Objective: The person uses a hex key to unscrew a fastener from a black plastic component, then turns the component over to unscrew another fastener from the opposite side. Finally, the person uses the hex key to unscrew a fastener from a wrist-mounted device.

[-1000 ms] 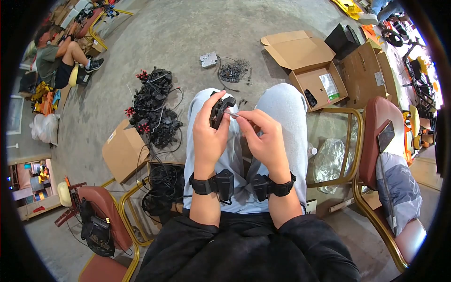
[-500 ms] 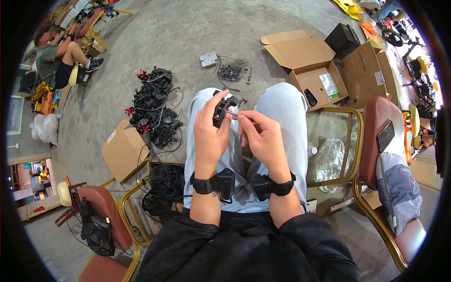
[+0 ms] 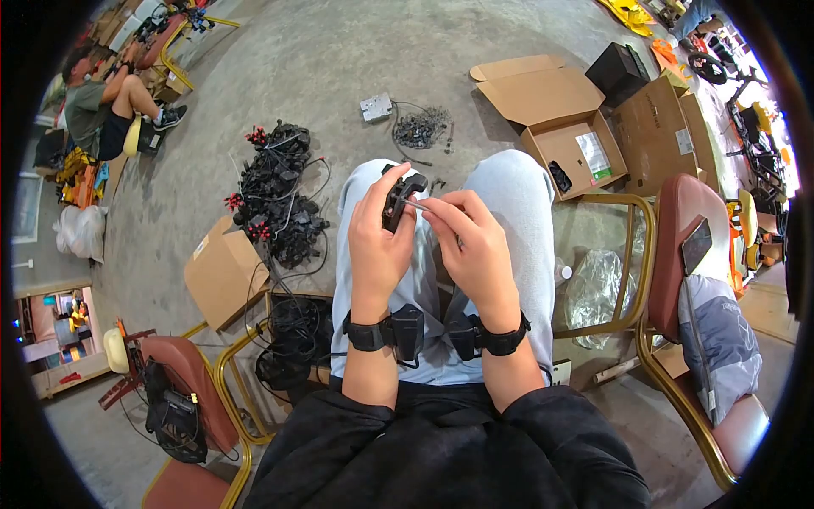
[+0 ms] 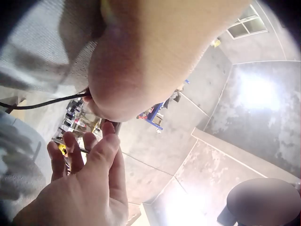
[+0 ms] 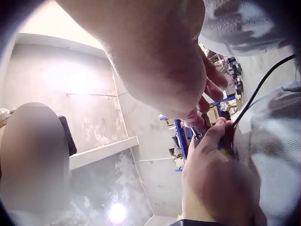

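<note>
Over the lap, my left hand [image 3: 379,250] grips a black plastic part [image 3: 413,187] with the fingers along its far side and the thumb near its lower end. My right hand [image 3: 476,254] pinches a thin metal rod [image 3: 419,205] between thumb and fingertips. Its far tip meets the side of the black part facing the right hand; the contact point is too small to make out. In the left wrist view, the right hand [image 4: 89,179] shows below the left palm. From the right wrist, the left hand [image 5: 216,174] appears beneath the right fingers.
On the floor ahead lie a heap of black parts and cables [image 3: 284,195], a silver metal box [image 3: 376,108] and a pile of small dark pieces [image 3: 420,129]. An open cardboard box [image 3: 585,153] stands right. Chairs [image 3: 691,254] flank both sides. Another person [image 3: 106,110] sits at far left.
The right hand has turned slightly at the wrist, and its fingers have shifted and straightened a little around the rod. The left hand and black part stay nearly in place.
</note>
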Demonstrator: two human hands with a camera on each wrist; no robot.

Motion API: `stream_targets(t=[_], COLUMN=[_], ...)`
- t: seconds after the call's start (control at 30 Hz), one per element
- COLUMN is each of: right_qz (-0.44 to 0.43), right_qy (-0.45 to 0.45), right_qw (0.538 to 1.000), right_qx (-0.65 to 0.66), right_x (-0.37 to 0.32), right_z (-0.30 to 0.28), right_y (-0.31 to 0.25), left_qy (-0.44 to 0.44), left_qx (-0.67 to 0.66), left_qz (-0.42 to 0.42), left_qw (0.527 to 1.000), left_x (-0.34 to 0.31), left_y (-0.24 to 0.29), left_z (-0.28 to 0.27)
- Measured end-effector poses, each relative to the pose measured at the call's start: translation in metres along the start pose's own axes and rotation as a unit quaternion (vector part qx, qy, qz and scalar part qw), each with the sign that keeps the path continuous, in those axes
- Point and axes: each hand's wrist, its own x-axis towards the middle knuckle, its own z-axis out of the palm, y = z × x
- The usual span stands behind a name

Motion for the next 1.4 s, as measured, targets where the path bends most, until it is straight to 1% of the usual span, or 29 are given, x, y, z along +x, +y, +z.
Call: stream_targets(t=[0.03,0.07,0.13,0.17,0.2,0.23,0.27,0.37,0.43,0.47,0.53,0.57,0.63,0.67,0.73,0.77,0.83,0.87,0.9,0.93,0.97,1.07,1.13,1.17,1.23,1.27,1.33,1.37,1.4], right_qz=[-0.041,-0.041,0.118,0.119,0.223,0.324,0.324,0.292,0.192,0.192,0.109,0.108,0.04,0.04,-0.025,-0.025,0.085,0.085,0.223,0.352,0.353,0.323,0.219,0.219,0.154,0.154,0.059,0.059,0.011], right_qy=[0.013,0.013,-0.034,-0.034,-0.06,-0.085,-0.085,-0.075,-0.059,-0.06,-0.049,-0.049,-0.016,-0.016,0.007,0.008,-0.04,-0.04,-0.086,-0.129,-0.129,-0.093,-0.061,-0.06,-0.064,-0.064,-0.021,-0.021,-0.012], right_qw=[0.999,0.999,0.99,0.99,0.962,0.916,0.916,0.939,0.972,0.972,0.991,0.991,0.998,0.998,1.0,1.0,0.993,0.993,0.956,0.887,0.887,0.909,0.963,0.963,0.981,0.981,0.997,0.997,1.0], right_qx=[-0.029,-0.029,0.069,0.068,0.147,0.222,0.222,0.167,0.121,0.121,0.064,0.064,0.036,0.036,0.013,0.013,0.068,0.068,0.171,0.269,0.269,0.247,0.146,0.146,0.095,0.095,0.047,0.047,0.009], right_x=[0.0,-0.001,-0.004,-0.005,-0.006,-0.005,-0.004,-0.003,-0.004,-0.003,-0.001,-0.001,0.0,0.0,0.0,-0.001,-0.003,-0.003,-0.003,-0.003,-0.003,-0.004,-0.005,-0.004,-0.003,-0.002,-0.002,-0.002,-0.002], right_z=[0.001,0.0,-0.003,-0.004,-0.007,-0.008,-0.009,-0.009,-0.006,-0.006,-0.007,-0.006,-0.004,-0.002,0.0,0.0,-0.004,-0.007,-0.011,-0.013,-0.014,-0.012,-0.007,-0.008,-0.008,-0.007,-0.004,-0.003,-0.002], right_y=[0.001,0.0,-0.004,-0.005,-0.006,-0.007,-0.008,-0.009,-0.007,-0.007,-0.008,-0.008,-0.007,-0.005,0.0,-0.001,-0.002,-0.004,-0.006,-0.007,-0.007,-0.007,-0.004,-0.004,-0.006,-0.005,-0.002,0.001,0.004], left_qy=[0.002,0.002,-0.002,-0.003,0.001,0.005,0.005,0.008,0.003,0.003,0.004,0.005,0.007,0.007,0.011,0.011,0.003,0.003,0.0,-0.002,-0.002,-0.001,-0.001,-0.001,-0.009,-0.009,-0.002,-0.002,-0.001], left_qx=[0.002,0.003,0.0,0.0,-0.006,-0.012,-0.012,-0.032,-0.014,-0.014,-0.031,-0.031,-0.026,-0.026,-0.019,-0.019,-0.016,-0.017,-0.011,-0.006,-0.006,0.009,-0.001,-0.001,-0.005,-0.004,-0.009,-0.009,-0.006], left_qz=[0.01,0.01,0.0,0.0,-0.011,-0.021,-0.021,-0.028,-0.036,-0.035,-0.051,-0.051,-0.038,-0.038,-0.032,-0.032,-0.022,-0.022,-0.026,-0.03,-0.031,-0.012,-0.014,-0.014,-0.046,-0.046,-0.004,-0.005,-0.001], left_qw=[1.0,1.0,1.0,1.0,1.0,1.0,1.0,0.999,0.999,0.999,0.998,0.998,0.999,0.999,0.999,0.999,1.0,1.0,1.0,1.0,1.0,1.0,1.0,1.0,0.999,0.999,1.0,1.0,1.0], left_x=[0.0,0.0,-0.001,-0.001,-0.001,-0.001,-0.001,-0.001,-0.001,-0.002,-0.003,-0.003,-0.003,-0.003,-0.004,-0.003,-0.002,-0.002,-0.002,-0.002,-0.001,-0.001,-0.001,-0.001,-0.002,-0.002,-0.001,-0.001,0.0], left_y=[-0.001,-0.001,0.001,0.001,0.002,0.002,0.002,0.002,0.003,0.002,-0.001,-0.001,-0.002,-0.002,-0.004,-0.003,0.0,0.0,0.001,0.002,0.003,0.004,0.005,0.006,0.007,0.006,0.001,0.001,0.002], left_z=[0.0,0.0,0.0,0.001,0.002,0.002,0.003,0.003,0.002,0.003,0.003,0.003,0.002,0.002,0.002,0.002,0.001,0.001,0.001,0.002,0.001,0.001,0.002,0.002,0.001,0.001,0.001,0.001,0.001])
